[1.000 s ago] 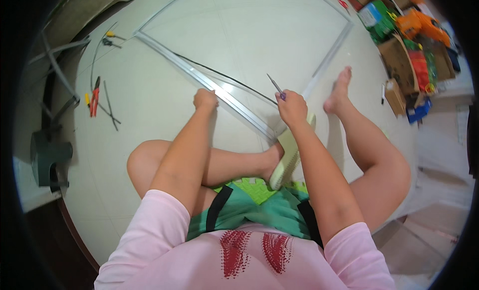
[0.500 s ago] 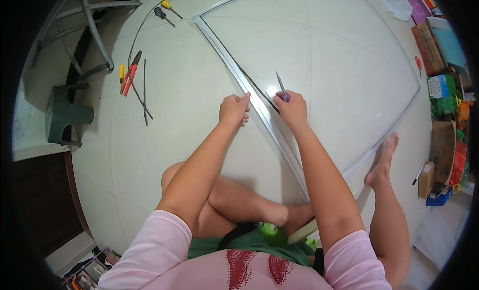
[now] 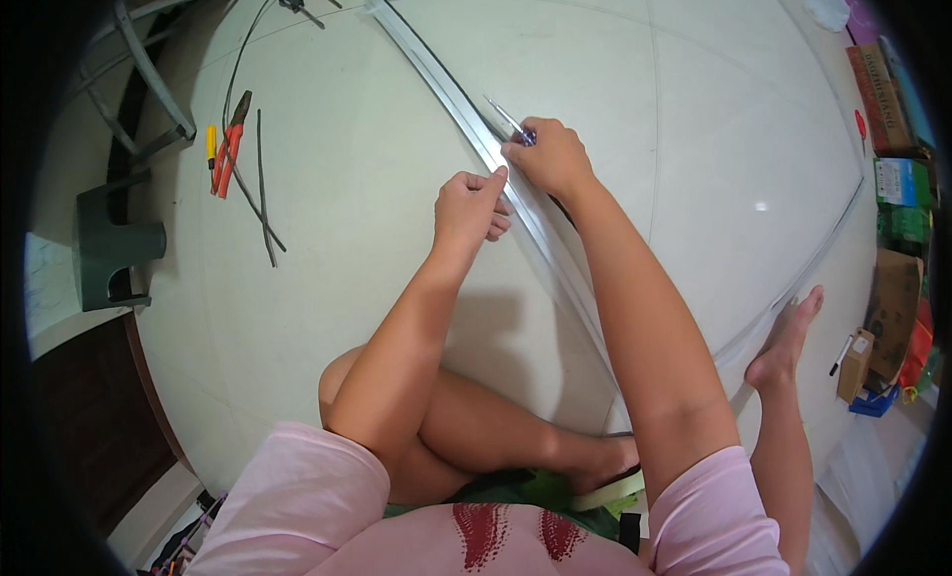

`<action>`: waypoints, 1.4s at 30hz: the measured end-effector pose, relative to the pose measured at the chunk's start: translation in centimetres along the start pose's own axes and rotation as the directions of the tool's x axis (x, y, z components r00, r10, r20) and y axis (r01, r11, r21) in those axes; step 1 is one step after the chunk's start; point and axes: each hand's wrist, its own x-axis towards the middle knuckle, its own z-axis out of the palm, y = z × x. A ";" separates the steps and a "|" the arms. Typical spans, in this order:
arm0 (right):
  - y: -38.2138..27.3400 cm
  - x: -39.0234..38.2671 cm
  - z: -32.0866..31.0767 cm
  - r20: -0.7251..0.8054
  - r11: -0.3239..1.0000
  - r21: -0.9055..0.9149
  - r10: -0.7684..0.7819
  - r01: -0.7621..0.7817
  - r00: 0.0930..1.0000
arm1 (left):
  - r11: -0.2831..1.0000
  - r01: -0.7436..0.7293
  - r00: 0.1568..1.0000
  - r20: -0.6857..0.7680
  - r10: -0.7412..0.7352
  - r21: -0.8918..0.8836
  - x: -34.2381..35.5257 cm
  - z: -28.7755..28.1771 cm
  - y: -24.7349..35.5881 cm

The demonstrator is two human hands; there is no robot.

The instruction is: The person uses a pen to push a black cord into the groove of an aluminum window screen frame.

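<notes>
My left hand grips the near edge of a silver aluminium frame rail, thumb on top and fingers curled at its side. Just above and right of it, my right hand holds a screwdriver with a purple handle, its metal shaft angled up-left over the rail. A thin black strip runs along the rail's inner side, partly hidden by that hand. The rail belongs to a large rectangular frame lying on the pale tiled floor, with another side at the right.
Red-handled pliers, a yellow screwdriver, a dark screwdriver and loose black strips lie at left, beside a green stool and metal stand. Boxes line the right. My bent legs are below my arms.
Both hands have moved up along the rail, the right one higher, and the screwdriver now tilts further left. The view has shifted, with more floor showing below the frame than a second ago.
</notes>
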 end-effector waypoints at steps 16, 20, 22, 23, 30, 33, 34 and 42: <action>-0.5 -1.5 0.3 0.005 0.985 0.044 0.165 -0.165 0.986 | 0.994 -0.054 0.998 -0.038 0.058 0.097 0.8 -0.4 -0.2; -0.2 -1.9 0.1 0.026 0.989 0.036 0.145 -0.146 0.989 | 0.998 -0.068 0.997 -0.039 0.068 0.016 1.3 -0.3 -0.8; -0.3 -2.0 0.0 0.040 0.988 0.041 0.146 -0.148 0.988 | 0.996 -0.087 0.995 -0.039 0.087 0.011 1.6 -0.6 -1.1; -0.4 -2.1 -0.1 0.040 0.986 0.038 0.162 -0.163 0.986 | 0.994 -0.107 0.994 -0.035 0.107 0.004 1.6 -0.6 -1.0; -0.6 -2.4 -0.1 0.023 0.967 -0.019 0.254 -0.254 0.967 | 0.997 -0.072 0.997 -0.035 0.072 0.020 1.4 -0.3 -0.6; -2.4 -2.7 -0.2 -0.076 0.970 0.036 0.243 -0.241 0.967 | 0.998 -0.062 0.997 -0.055 0.062 0.010 1.4 -0.8 -0.9; -2.5 -2.4 0.2 -0.068 0.971 0.040 0.237 -0.235 0.969 | 0.998 -0.067 0.996 -0.057 0.068 0.014 1.4 -0.9 -1.0; -3.8 1.3 1.5 -0.038 0.994 0.019 -0.103 0.104 0.994 | 0.997 -0.061 0.998 -0.027 0.062 0.043 1.9 -0.4 -1.2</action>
